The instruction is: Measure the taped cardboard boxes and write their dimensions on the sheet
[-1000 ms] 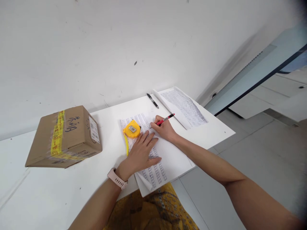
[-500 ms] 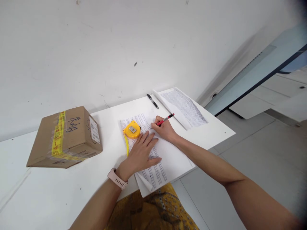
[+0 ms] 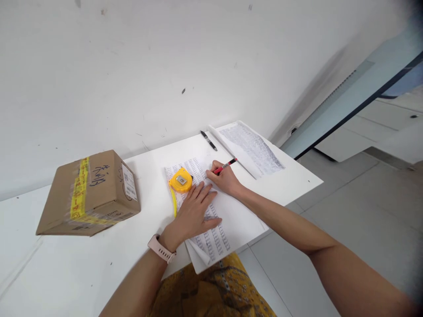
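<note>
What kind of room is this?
Probably an office or parcel room: a white table holds a taped cardboard box, a yellow tape measure and printed sheets, which the right hand marks with a red pen.

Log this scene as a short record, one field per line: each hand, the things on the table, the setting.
Left hand: open, palm down on the white printed paper sheet, fingertips close to the round yellow plastic tape measure; pink strap watch on the wrist.
Right hand: grips a slim red plastic pen, tip at the sheet.
Also on table: brown cardboard box with yellow tape; black pen; second printed sheet.
Surface: white table against a white wall.
</note>
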`<action>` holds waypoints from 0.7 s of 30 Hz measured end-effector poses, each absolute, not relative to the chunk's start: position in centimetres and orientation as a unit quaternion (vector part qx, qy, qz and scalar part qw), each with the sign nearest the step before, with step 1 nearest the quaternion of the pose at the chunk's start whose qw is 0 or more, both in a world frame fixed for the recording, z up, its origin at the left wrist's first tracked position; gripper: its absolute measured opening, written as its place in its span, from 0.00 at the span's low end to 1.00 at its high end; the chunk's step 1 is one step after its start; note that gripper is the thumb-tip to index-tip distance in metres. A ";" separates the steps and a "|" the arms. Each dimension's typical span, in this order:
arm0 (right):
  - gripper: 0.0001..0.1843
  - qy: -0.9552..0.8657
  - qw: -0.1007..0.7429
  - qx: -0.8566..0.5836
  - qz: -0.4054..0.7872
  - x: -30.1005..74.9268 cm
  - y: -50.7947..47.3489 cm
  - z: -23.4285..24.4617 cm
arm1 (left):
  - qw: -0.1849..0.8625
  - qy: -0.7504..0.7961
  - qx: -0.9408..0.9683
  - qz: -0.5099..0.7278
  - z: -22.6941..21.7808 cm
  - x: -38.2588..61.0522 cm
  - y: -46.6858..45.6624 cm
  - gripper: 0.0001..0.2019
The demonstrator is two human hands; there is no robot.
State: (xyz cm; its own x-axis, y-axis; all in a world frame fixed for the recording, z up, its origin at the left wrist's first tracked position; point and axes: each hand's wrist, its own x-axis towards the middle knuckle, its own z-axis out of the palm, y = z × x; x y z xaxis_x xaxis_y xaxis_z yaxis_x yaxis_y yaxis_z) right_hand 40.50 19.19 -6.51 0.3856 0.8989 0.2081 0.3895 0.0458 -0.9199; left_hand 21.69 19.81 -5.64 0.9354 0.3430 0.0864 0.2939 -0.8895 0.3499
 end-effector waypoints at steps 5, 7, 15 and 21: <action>0.13 -0.496 0.519 -0.653 0.242 40.5 19.2 -6.4 | 0.169 0.164 0.969 0.077 -5.8 21.6 19.8 0.36; 0.13 -0.497 0.520 -0.652 0.239 40.5 19.3 -6.5 | 0.172 0.165 0.968 0.078 -5.8 21.6 19.9 0.36; 0.13 -0.502 0.517 -0.651 0.238 40.6 19.4 -6.7 | 0.184 0.166 0.966 0.080 -5.7 21.6 20.0 0.35; 0.14 -0.500 0.523 -0.649 0.235 40.6 19.4 -6.7 | 0.190 0.165 0.964 0.085 -5.7 21.6 20.0 0.35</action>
